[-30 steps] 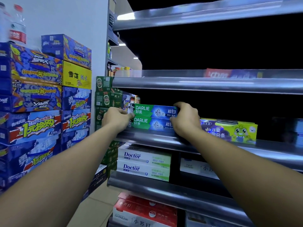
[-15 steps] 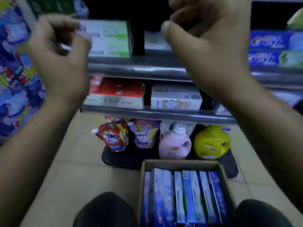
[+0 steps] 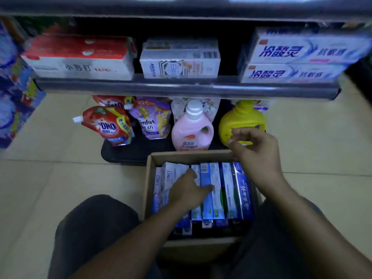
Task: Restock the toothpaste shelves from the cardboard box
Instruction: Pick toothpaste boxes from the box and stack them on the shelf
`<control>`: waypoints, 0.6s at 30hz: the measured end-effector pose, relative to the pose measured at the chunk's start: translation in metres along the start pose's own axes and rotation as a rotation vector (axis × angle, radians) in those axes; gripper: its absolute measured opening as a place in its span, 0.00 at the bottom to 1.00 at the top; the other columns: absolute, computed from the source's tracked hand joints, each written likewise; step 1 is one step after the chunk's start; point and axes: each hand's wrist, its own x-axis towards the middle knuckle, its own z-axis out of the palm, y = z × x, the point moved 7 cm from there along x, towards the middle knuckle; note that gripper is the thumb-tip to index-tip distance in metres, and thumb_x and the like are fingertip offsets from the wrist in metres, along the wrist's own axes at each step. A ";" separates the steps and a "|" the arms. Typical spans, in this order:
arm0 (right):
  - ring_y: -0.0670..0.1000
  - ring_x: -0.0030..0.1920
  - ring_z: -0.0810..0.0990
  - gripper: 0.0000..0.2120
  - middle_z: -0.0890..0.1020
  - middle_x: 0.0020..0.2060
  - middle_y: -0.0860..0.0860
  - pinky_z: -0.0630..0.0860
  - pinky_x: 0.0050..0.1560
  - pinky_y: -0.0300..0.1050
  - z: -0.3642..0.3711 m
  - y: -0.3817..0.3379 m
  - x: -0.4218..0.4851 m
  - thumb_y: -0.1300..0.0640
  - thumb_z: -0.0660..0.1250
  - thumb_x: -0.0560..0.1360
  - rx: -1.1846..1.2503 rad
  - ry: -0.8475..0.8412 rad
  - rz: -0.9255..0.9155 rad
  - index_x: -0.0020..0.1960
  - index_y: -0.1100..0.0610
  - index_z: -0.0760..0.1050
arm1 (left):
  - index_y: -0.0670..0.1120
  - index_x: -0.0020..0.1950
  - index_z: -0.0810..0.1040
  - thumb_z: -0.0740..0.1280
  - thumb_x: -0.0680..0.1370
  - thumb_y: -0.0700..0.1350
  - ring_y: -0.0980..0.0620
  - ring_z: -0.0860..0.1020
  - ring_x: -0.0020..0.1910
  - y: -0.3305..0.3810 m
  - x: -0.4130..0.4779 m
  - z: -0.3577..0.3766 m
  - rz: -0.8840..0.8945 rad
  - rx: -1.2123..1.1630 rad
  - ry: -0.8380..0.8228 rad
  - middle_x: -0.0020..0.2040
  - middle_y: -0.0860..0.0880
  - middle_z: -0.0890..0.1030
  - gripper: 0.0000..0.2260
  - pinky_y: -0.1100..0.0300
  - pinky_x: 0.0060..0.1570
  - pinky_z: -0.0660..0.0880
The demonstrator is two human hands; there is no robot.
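Reaching into the cardboard box (image 3: 181,155), your left hand (image 3: 187,191) rests flat, gripping nothing, on the toothpaste cartons (image 3: 229,188) packed lengthwise front-to-back, while your empty, loosely curled right hand (image 3: 257,152) hovers over its far corner.

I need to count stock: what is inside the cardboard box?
Blue and white toothpaste cartons, packed side by side, fill the cardboard box. The left hand lies on the left ones and covers part of them. The box floor is hidden.
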 end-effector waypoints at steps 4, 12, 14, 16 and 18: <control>0.59 0.43 0.85 0.11 0.85 0.40 0.51 0.80 0.42 0.52 0.000 0.036 -0.008 0.65 0.73 0.72 0.047 -0.021 0.090 0.46 0.49 0.82 | 0.48 0.68 0.67 0.75 0.70 0.68 0.43 0.78 0.60 -0.019 -0.008 0.046 -0.061 0.060 -0.068 0.65 0.47 0.74 0.37 0.55 0.45 0.70; 0.54 0.38 0.85 0.08 0.85 0.45 0.55 0.75 0.32 0.34 0.005 0.060 -0.022 0.67 0.72 0.76 0.094 -0.062 0.238 0.51 0.56 0.82 | 0.49 0.40 0.69 0.77 0.67 0.56 0.54 0.75 0.36 -0.017 -0.016 0.038 -0.191 0.033 0.044 0.39 0.51 0.76 0.19 0.60 0.26 0.64; 0.52 0.36 0.85 0.07 0.85 0.44 0.54 0.75 0.31 0.34 0.002 0.062 -0.022 0.67 0.72 0.76 0.090 -0.089 0.257 0.51 0.58 0.82 | 0.47 0.34 0.71 0.75 0.66 0.56 0.53 0.74 0.30 -0.020 -0.017 0.027 -0.213 -0.081 0.035 0.29 0.50 0.74 0.17 0.62 0.28 0.66; 0.50 0.32 0.84 0.06 0.85 0.40 0.54 0.76 0.32 0.36 -0.004 0.063 -0.018 0.66 0.72 0.76 0.084 -0.119 0.261 0.49 0.57 0.82 | 0.40 0.33 0.78 0.75 0.65 0.58 0.51 0.76 0.28 -0.024 -0.021 0.008 -0.192 -0.236 0.029 0.29 0.40 0.77 0.21 0.60 0.32 0.71; 0.49 0.31 0.82 0.07 0.85 0.35 0.52 0.77 0.33 0.39 -0.010 0.063 -0.009 0.66 0.73 0.76 0.077 -0.128 0.249 0.46 0.55 0.81 | 0.39 0.38 0.83 0.73 0.60 0.59 0.51 0.78 0.32 -0.024 -0.026 -0.018 -0.140 -0.384 0.035 0.36 0.37 0.82 0.23 0.56 0.37 0.73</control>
